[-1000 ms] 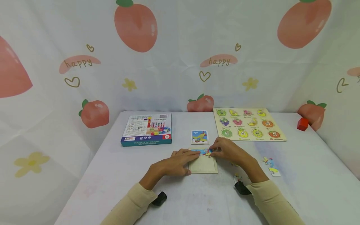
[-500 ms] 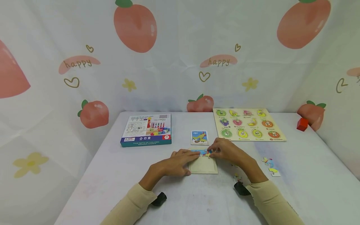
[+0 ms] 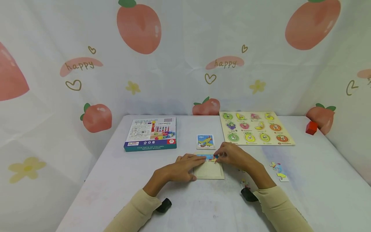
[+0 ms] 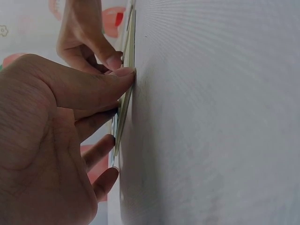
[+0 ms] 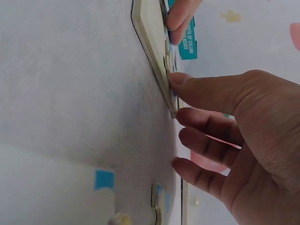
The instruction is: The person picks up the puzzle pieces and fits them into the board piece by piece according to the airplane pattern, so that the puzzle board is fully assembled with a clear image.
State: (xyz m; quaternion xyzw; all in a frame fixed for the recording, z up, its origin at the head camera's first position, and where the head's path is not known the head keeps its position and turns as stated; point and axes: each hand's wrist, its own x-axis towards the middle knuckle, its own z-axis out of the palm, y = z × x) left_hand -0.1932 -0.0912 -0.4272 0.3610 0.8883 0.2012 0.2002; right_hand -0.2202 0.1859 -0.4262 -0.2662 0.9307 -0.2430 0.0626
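Note:
A shallow wooden puzzle tray [image 3: 209, 170] lies in the middle of the table, with blue puzzle pieces [image 3: 209, 157] along its far edge. My left hand [image 3: 180, 168] rests over the tray's left side, its fingers extended onto those pieces and its thumb at the tray's rim. At the far right corner, my right hand [image 3: 236, 156] pinches a colourful puzzle piece [image 3: 215, 157], partly hidden by the fingertips. In the right wrist view the thumb [image 5: 180, 79] presses at the tray's corner. Just behind the tray lies an airplane picture card [image 3: 205, 141].
Loose puzzle pieces [image 3: 279, 172] lie to the right, and another piece [image 3: 244, 183] sits beside the right wrist. A boxed bead set [image 3: 151, 133] stands back left. Back right are a fruit puzzle board [image 3: 255, 129] and a red block [image 3: 311, 128].
Both hands stay at the tray. The right fingertips shift only very slightly with the piece at the corner.

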